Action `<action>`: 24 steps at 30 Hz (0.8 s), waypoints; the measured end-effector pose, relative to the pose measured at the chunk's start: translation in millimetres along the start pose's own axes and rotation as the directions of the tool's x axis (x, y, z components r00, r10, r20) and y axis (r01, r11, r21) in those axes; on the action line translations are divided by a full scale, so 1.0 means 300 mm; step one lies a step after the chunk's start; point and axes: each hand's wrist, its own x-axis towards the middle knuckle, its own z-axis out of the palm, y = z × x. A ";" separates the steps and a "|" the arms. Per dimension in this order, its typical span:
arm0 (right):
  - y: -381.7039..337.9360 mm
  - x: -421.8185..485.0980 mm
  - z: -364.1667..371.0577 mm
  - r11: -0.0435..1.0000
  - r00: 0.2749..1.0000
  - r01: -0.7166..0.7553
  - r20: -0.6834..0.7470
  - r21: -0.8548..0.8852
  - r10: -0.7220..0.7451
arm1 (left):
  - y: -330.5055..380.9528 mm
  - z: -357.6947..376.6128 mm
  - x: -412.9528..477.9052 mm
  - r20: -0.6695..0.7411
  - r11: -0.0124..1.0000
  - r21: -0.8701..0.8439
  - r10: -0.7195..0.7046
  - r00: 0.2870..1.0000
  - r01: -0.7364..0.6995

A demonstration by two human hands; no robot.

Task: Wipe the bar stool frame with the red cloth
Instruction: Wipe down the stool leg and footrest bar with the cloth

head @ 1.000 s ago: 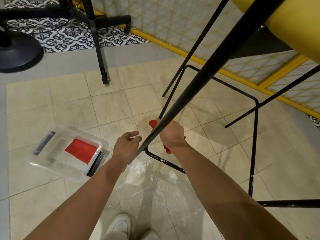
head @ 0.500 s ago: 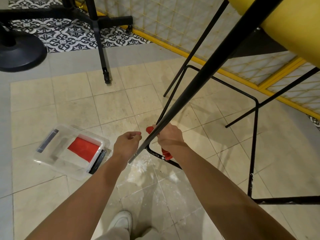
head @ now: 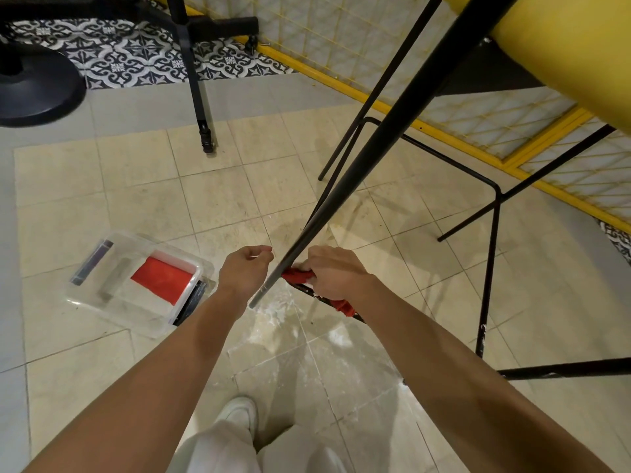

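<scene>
The tiled floor (head: 239,186) lies beneath both hands. The black stool frame (head: 346,189) is tilted, and its thick near leg slants down from the yellow seat (head: 563,46) at upper right to pass between the two hands.

Both bare forearms reach forward and downward, nearly straight, and converge on that leg. A clear box (head: 102,288) sits on the floor left of the left hand, with red fabric (head: 162,279) inside.

The right hand (head: 333,273) is turned knuckles up, its fingers curled tight around the bunched cloth (head: 297,275). It holds the cloth against the lower end of the leg, over the low rung, and a tail of cloth shows below the wrist.

The left hand (head: 244,268) hovers just left of the leg, apart from it. Its fingers are loosely curled and its thumb is near the forefinger, holding nothing.
</scene>
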 end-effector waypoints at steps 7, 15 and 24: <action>-0.075 -0.012 0.064 0.999 0.995 0.041 -0.096 -0.004 -0.041 | -0.004 -0.002 -0.005 0.000 1.000 0.006 0.016 1.000 -0.016; -0.078 -0.015 0.104 0.996 0.966 0.054 -0.248 -0.077 -0.071 | -0.020 -0.017 -0.002 -0.009 1.000 0.018 0.010 1.000 -0.010; -0.089 0.015 0.056 0.990 0.985 0.023 -0.165 -0.141 -0.046 | -0.058 -0.019 0.008 0.010 0.999 0.045 0.014 1.000 -0.015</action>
